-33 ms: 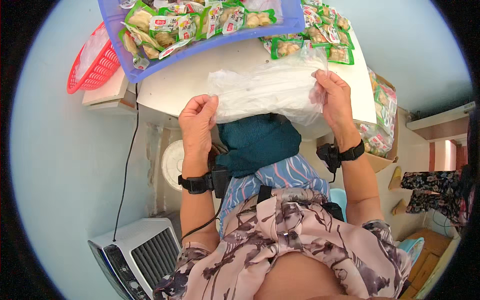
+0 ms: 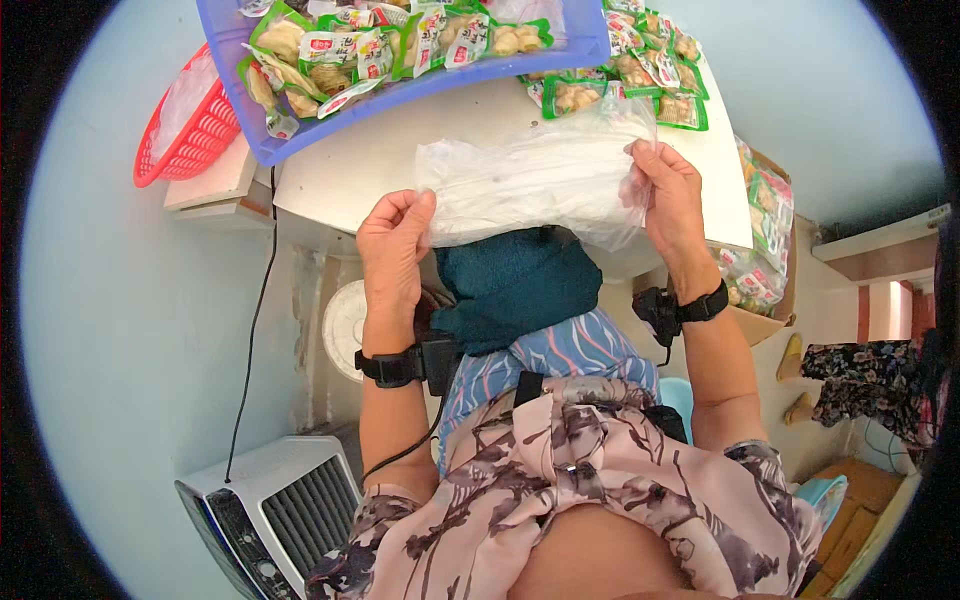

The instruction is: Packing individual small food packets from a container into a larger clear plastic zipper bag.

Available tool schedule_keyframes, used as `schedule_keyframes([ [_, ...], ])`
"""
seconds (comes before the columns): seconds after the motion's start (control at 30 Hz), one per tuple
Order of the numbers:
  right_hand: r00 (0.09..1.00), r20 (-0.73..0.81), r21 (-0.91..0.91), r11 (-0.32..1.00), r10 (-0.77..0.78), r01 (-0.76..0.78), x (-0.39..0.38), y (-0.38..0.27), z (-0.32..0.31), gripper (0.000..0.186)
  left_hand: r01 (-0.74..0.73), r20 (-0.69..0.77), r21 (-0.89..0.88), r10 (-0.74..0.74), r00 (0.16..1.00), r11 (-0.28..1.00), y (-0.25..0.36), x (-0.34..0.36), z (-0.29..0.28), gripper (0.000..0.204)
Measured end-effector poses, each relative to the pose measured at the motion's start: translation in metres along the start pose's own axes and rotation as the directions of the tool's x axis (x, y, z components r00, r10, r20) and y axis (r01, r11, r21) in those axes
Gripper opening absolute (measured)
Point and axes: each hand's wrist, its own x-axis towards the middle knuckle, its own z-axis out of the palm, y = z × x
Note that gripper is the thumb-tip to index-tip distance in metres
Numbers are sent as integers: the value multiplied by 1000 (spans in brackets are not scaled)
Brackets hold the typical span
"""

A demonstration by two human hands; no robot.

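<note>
Here, from the biggest thing down to the smallest:

Table [image 2: 400, 160]: a white top, far from me, running left to right; its near edge curves just beyond my hands.

Blue tray [image 2: 420, 85]: a wide blue plastic tray at the far left of the table, one corner hanging over the table's left edge. It is full of small packets.

Clear bag [image 2: 535, 185]: a crumpled, see-through plastic bag stretched between my two hands, over the table's near edge. It sits just nearer than the blue tray and the loose packets.

Red basket [image 2: 185, 125]: a red mesh basket far left, beside the tray, with something pale inside.

Cardboard box [image 2: 765, 320]: at the right, below the table's edge, holding more green-trimmed packets.

Left hand [image 2: 392, 245]: my fingers are pinched on the bag's left end, thumb on top. A black band sits on that wrist.

Right hand [image 2: 668, 195]: I am grasping the bag's right end, fingers curled into the plastic, a black band on this wrist too.

Packets in the tray [image 2: 350, 50]: flat, rectangular, clear-fronted, with green borders and small red-and-white labels; pale brown pieces show through.

Loose packets [image 2: 640, 75]: the same green-edged kind, lying on the table far right of the tray, just beyond the bag's right end.
</note>
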Motion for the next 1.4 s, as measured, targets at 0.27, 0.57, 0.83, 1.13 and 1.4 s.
schedule_keyframes([
  [0.27,999,3,-126,991,-54,54,-1,3,1,18,178,92,-71,-171,981,982,17,-6,20,22],
  [0.57,995,96,-164,986,-3,19,-7,0,1,15,-132,9,75,131,991,988,-6,19,10,22],
  [0.83,998,60,-168,985,35,-24,-7,10,1,14,-169,-206,206,212,955,964,12,59,14,41],
  [1.13,993,-107,-9,999,46,-47,6,33,1,15,-272,-1,706,384,923,655,-20,19,24,48],
  [1.4,993,-81,-76,993,86,-92,8,30,2,15,-472,179,811,621,763,346,-20,34,-8,20],
])
